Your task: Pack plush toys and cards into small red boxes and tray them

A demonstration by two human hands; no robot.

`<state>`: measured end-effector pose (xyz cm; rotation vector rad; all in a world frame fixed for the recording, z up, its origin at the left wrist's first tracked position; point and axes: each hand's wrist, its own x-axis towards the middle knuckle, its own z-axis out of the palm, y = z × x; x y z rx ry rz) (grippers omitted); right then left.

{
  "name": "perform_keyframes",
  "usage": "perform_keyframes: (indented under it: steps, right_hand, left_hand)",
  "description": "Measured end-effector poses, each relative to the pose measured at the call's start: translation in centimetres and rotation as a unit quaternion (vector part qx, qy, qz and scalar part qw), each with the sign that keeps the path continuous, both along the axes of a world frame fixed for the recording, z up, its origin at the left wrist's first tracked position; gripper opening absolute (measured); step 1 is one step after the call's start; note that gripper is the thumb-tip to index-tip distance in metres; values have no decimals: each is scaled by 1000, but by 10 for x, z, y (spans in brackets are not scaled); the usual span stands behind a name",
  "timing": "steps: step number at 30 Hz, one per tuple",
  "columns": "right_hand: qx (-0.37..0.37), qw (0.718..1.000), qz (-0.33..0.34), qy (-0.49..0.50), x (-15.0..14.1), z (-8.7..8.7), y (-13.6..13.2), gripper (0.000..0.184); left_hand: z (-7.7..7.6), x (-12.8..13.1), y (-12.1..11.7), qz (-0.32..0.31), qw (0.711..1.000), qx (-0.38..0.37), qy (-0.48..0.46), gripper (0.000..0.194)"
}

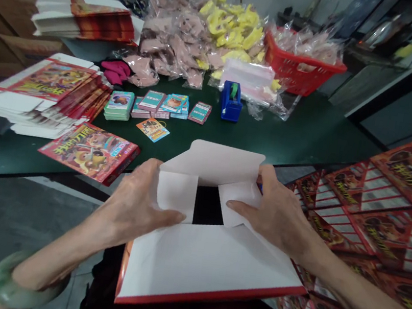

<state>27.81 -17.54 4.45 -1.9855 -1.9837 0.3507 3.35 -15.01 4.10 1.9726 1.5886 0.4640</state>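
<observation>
In front of me is a folding cardboard box (213, 259), white inside with a red printed edge. Its big lid flap rises at the far side, and a dark gap shows between the two small side flaps. My left hand (133, 200) grips the left side, its thumb lying over the left flap. On the other side my right hand (275, 211) holds the box's right edge, with the thumb pressing on the right flap. The fingers of both hands are partly hidden behind the cardboard. A finished red game box (88, 151) lies on the table beyond my left hand.
On the green table (302, 133) are flat box stacks (42, 81), card piles (119, 104), a blue tape dispenser (231, 101) and bagged pink pieces (180, 37). A red basket (304, 68) stands behind. Many printed boxes (385, 222) are stacked at my right.
</observation>
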Motion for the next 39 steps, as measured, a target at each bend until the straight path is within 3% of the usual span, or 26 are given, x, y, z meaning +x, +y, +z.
perform_keyframes:
  steps: [4, 8, 10, 15, 21, 26, 30, 34, 36, 39]
  right_hand:
    - [79, 987, 58, -129, -6, 2, 0, 39]
    - [113, 977, 146, -109, -4, 5, -1, 31]
    - [72, 982, 161, -62, 0, 8, 0, 33]
    - [-120, 980, 157, 35, 5, 19, 4, 54]
    - [-87, 992, 82, 36, -2, 14, 4, 53]
    - [-109, 987, 77, 94, -2, 7, 6, 44]
    - [-71, 992, 94, 41, -3, 5, 3, 38]
    - [-51, 992, 107, -31, -5, 1, 2, 39]
    - [-78, 988, 132, -16, -3, -3, 5, 47]
    - [-142, 961, 226, 75, 5, -5, 13, 51]
  left_hand:
    - [-2, 2, 1, -6, 999, 22, 42, 58]
    - [-8, -1, 0, -22, 1000, 0, -10, 64]
    - [-9, -4, -1, -20, 1000, 6, -16, 66]
    - [-9, -8, -2, -16, 1000, 10, -5, 67]
    - [-8, -5, -3, -11, 999, 18, -27, 70]
    - [-6, -4, -4, -20, 998, 23, -58, 60]
    - [-11, -6, -4, -36, 996, 21, -73, 54]
    - [-16, -9, -2, -6, 997, -17, -79, 56]
    - [-17, -11, -2, 7, 996, -33, -84, 54]
    - [-16, -12, -2, 24, 990, -60, -123, 47]
